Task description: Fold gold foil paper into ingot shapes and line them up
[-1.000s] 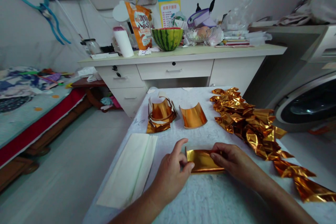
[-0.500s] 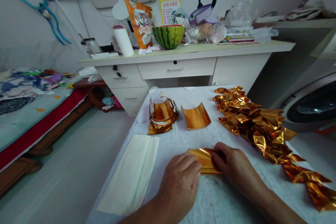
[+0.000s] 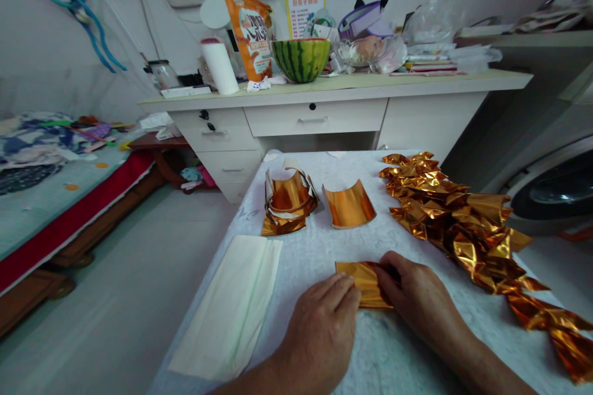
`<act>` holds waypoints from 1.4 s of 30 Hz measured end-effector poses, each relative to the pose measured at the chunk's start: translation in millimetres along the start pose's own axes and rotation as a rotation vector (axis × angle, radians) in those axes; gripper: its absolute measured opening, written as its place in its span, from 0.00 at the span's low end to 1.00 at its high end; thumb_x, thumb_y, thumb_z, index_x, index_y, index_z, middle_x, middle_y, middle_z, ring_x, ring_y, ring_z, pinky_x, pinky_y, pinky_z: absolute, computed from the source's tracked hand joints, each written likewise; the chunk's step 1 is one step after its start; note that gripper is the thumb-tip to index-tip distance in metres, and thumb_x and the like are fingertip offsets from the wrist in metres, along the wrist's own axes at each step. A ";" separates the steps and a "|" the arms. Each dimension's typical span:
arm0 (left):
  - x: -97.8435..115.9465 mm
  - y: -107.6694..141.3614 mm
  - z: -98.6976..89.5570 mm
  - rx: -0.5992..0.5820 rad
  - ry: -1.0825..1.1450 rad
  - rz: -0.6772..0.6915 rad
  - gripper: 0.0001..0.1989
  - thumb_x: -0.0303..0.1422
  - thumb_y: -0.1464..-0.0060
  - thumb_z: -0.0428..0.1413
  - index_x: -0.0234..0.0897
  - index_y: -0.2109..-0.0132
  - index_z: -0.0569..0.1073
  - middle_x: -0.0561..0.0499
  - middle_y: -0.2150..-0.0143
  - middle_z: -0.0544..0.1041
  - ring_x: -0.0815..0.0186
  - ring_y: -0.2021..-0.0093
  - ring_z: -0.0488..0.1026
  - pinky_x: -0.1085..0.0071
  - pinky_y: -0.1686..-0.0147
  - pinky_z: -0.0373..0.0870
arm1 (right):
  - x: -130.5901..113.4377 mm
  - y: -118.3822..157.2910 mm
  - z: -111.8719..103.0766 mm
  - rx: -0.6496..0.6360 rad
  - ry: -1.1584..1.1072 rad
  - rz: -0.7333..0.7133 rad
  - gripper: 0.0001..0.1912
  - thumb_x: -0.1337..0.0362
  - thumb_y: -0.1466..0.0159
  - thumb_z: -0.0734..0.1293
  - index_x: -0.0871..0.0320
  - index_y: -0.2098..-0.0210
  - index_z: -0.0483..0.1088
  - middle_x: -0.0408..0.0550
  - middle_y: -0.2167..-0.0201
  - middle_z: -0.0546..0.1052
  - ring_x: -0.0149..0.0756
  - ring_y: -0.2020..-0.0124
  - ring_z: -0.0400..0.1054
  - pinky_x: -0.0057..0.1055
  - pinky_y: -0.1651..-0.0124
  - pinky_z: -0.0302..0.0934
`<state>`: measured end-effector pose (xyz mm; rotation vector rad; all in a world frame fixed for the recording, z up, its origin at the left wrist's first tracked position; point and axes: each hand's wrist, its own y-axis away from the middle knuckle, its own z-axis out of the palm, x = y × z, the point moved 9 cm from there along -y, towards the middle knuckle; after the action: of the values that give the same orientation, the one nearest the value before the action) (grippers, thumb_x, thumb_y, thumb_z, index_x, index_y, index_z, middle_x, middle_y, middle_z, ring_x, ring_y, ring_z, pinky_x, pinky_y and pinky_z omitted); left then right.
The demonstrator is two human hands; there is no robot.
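A folded gold foil sheet [image 3: 364, 284] lies flat on the cloth-covered table [image 3: 393, 358]. My left hand [image 3: 324, 321] rests with its fingers together on the sheet's left part. My right hand [image 3: 417, 290] pinches its right end between thumb and fingers. Beyond them stands a curved gold sheet [image 3: 349, 205], and left of that a bundle of curled gold sheets [image 3: 288, 200]. Folded white paper [image 3: 231, 308] lies to the left. A pile of crumpled gold foil pieces [image 3: 463, 222] runs along the table's right side.
Behind the table is a white desk [image 3: 319, 114] holding a watermelon-patterned bowl [image 3: 301, 60], an orange pouch [image 3: 250, 37] and a white roll [image 3: 220, 66]. A bed [image 3: 69, 197] stands at the left, a washing machine [image 3: 556, 185] at the right.
My left hand has shifted slightly, its fingers now lying flatter on the foil sheet. The foil looks flatter. The view has moved a little.
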<state>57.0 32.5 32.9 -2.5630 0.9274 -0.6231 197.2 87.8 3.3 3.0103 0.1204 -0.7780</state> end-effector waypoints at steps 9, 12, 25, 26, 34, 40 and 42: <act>-3.4 2.0 5.7 -0.023 -0.046 -0.041 0.14 0.26 0.39 0.48 0.32 0.49 0.73 0.44 0.47 0.78 0.59 0.48 0.75 0.60 0.47 0.76 | 3.1 -1.8 2.3 -0.011 0.049 0.054 0.12 0.56 0.34 0.58 0.53 0.67 0.70 0.45 0.75 0.78 0.40 0.74 0.73 0.30 0.72 0.52; -2.7 0.9 4.2 -0.027 -0.062 -0.047 0.15 0.26 0.40 0.49 0.31 0.49 0.73 0.42 0.47 0.77 0.58 0.48 0.75 0.59 0.47 0.76 | 1.9 -2.1 2.0 -0.015 0.058 0.065 0.12 0.57 0.34 0.58 0.53 0.66 0.70 0.45 0.75 0.79 0.40 0.74 0.73 0.30 0.72 0.53; -3.2 0.8 4.1 -0.043 -0.096 -0.066 0.17 0.26 0.41 0.49 0.30 0.47 0.71 0.40 0.45 0.76 0.56 0.45 0.74 0.59 0.48 0.76 | 1.4 -2.6 0.6 0.010 0.087 0.076 0.12 0.57 0.34 0.59 0.53 0.67 0.71 0.45 0.76 0.79 0.39 0.76 0.72 0.29 0.73 0.51; -3.1 0.2 3.6 -0.042 -0.098 -0.067 0.17 0.26 0.41 0.49 0.30 0.47 0.71 0.40 0.45 0.76 0.56 0.45 0.74 0.59 0.48 0.76 | 1.0 -2.6 0.4 0.010 0.088 0.075 0.12 0.57 0.34 0.59 0.53 0.67 0.71 0.45 0.76 0.79 0.39 0.76 0.72 0.29 0.73 0.52; -4.4 1.0 7.8 -0.079 -0.121 -0.079 0.17 0.27 0.42 0.50 0.30 0.47 0.72 0.39 0.45 0.76 0.54 0.45 0.74 0.57 0.48 0.76 | -3.2 -1.9 -3.0 0.039 0.105 0.043 0.12 0.58 0.34 0.59 0.54 0.67 0.72 0.46 0.75 0.79 0.39 0.76 0.73 0.30 0.74 0.50; -4.2 2.3 12.0 -0.108 -0.143 -0.092 0.17 0.26 0.43 0.51 0.30 0.47 0.72 0.38 0.44 0.75 0.54 0.44 0.73 0.58 0.47 0.75 | 0.5 -2.5 0.3 -0.002 0.089 0.077 0.11 0.58 0.33 0.59 0.53 0.65 0.71 0.45 0.75 0.79 0.39 0.75 0.73 0.29 0.73 0.52; -3.9 2.1 13.1 -0.120 -0.147 -0.097 0.17 0.26 0.43 0.51 0.30 0.47 0.71 0.38 0.44 0.75 0.54 0.44 0.73 0.58 0.46 0.74 | 1.2 -2.7 1.1 -0.011 0.093 0.082 0.11 0.58 0.33 0.59 0.53 0.65 0.71 0.45 0.75 0.79 0.40 0.74 0.73 0.29 0.73 0.52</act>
<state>59.8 35.8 19.8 -2.7314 0.8178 -0.4088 197.4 90.5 1.8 3.0198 0.0032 -0.6288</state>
